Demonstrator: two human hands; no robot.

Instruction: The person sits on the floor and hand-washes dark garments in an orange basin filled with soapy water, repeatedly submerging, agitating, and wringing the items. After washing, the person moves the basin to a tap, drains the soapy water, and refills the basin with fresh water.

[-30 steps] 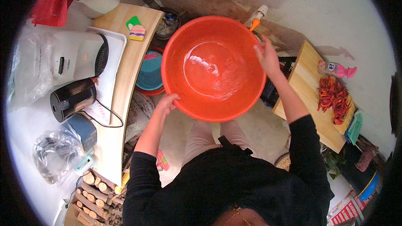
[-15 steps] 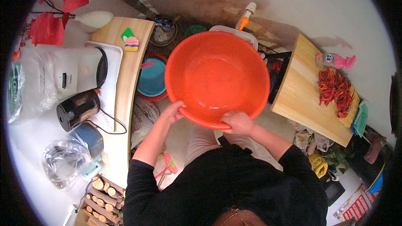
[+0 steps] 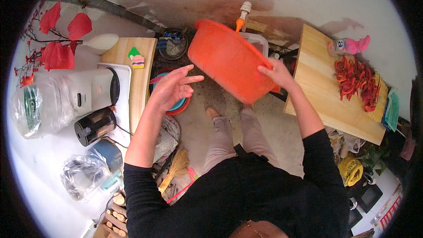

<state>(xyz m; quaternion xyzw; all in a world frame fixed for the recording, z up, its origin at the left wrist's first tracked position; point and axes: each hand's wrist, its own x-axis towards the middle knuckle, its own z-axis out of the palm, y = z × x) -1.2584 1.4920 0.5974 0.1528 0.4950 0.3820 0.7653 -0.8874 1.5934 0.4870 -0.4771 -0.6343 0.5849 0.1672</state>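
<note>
A large orange-red plastic basin (image 3: 227,59) hangs tilted in the air in front of me, its outer side turned toward me. My right hand (image 3: 277,74) grips the basin at its right edge, the thumb lying on the outside. Apart from the basin, to its left, my left hand (image 3: 172,89) is in the air with its fingers stretched out and nothing in it. Beneath that hand, partly hidden by it, a blue basin (image 3: 176,104) sits inside a red basin (image 3: 182,107) on the floor.
An orange-tipped tap (image 3: 240,23) juts from the wall behind the basin, above a whitish tub (image 3: 256,42). Dried red chilies (image 3: 352,77) lie on the right wooden table (image 3: 315,77). The left counter (image 3: 143,48) carries appliances. A straw broom (image 3: 176,166) stands at lower left.
My left hand has let go of the rim and opened. The basin has tipped from facing up to showing its outer side, still in my right hand, which moved right and away.
</note>
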